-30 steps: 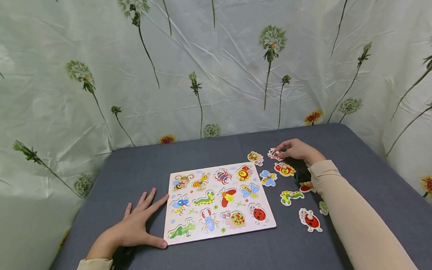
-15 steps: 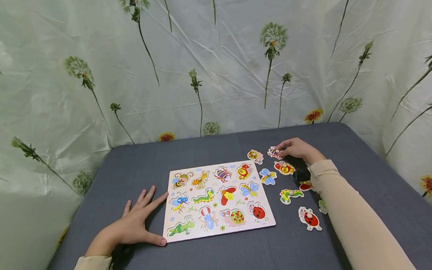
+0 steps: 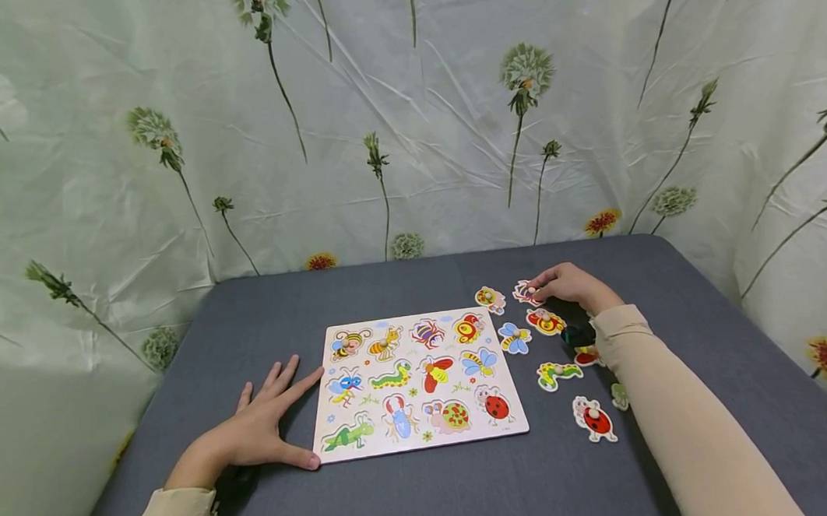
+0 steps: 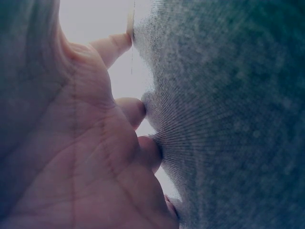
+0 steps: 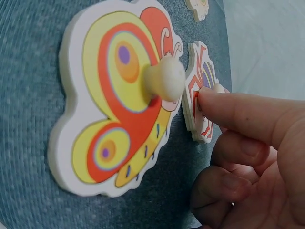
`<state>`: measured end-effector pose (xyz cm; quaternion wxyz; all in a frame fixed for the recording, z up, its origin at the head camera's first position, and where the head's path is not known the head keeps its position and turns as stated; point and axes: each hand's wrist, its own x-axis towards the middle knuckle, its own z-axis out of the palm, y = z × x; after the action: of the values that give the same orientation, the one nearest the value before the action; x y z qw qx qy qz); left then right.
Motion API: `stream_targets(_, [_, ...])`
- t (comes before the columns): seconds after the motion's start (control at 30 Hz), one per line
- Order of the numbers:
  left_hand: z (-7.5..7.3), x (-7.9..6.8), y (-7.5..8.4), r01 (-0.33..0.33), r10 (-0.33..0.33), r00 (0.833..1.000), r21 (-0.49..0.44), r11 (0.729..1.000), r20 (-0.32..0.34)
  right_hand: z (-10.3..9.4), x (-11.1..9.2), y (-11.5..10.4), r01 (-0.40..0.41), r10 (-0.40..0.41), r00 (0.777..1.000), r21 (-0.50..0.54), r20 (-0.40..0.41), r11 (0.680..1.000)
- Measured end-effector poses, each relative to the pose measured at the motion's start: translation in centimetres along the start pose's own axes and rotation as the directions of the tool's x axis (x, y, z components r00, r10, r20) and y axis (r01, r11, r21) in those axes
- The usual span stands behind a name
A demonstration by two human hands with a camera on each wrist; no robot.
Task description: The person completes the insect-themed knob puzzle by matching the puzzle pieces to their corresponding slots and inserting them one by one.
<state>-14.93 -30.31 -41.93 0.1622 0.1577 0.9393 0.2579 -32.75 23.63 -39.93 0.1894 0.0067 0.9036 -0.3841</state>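
Note:
At the far right of the table, my right hand (image 3: pixel 571 287) pinches the small round knob of a spider puzzle piece (image 3: pixel 522 291). The right wrist view shows the thumb and forefinger at that knob, the spider piece (image 5: pixel 206 71) tilted on edge in this view. A butterfly piece (image 5: pixel 119 52) with a wooden knob lies nearest that camera. My left hand (image 3: pixel 257 434) is spread flat beside the insect puzzle board (image 3: pixel 479 434), its thumb at the near left corner and its forefinger at the left edge. In the left wrist view, the fingertips (image 4: pixel 152 152) press on the grey cloth.
Right of the board lie loose knob pieces: a snail (image 3: pixel 489 299), a blue-winged bee (image 3: pixel 514 338), a caterpillar (image 3: pixel 557 374) and a ladybird (image 3: pixel 593 418). My right sleeve (image 3: pixel 674 408) partly covers a green piece (image 3: pixel 619 396). A flowered curtain (image 3: pixel 435 132) hangs behind the table.
Both hands have stayed almost in place. The spider piece has turned slightly under the right fingertips, showing more of its purple body. The head view has shifted a little.

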Motion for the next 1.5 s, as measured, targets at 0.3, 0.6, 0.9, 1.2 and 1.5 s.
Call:
stream_targets(0.3, [0.1,-0.1,0.1,-0.001,0.001,1.000,0.000,1.000,-0.005,0.0,-0.3,0.0,0.028,-0.027,1.000,-0.014,0.010,1.000])
stream_targets(0.6, [0.1,0.0,-0.1,0.004,-0.004,1.000,0.012,1.000,-0.007,-0.3,-0.9,-0.2,0.041,-0.040,0.999,-0.014,0.036,0.999])
stream_targets(0.9, [0.1,0.1,-0.3,-0.006,0.006,1.000,0.016,1.000,-0.014,-0.2,-0.9,-0.6,0.056,-0.057,0.997,0.008,0.043,0.998])
stream_targets(1.2, [0.0,0.0,-0.2,-0.001,0.001,1.000,0.017,1.000,-0.018,0.3,-1.2,-1.5,0.113,-0.115,0.992,0.037,0.050,0.993])
stream_targets(1.5, [0.0,-0.1,-0.1,0.002,-0.002,1.000,0.008,1.000,-0.012,1.1,-1.4,-2.8,0.155,-0.156,0.986,0.026,0.057,0.988])
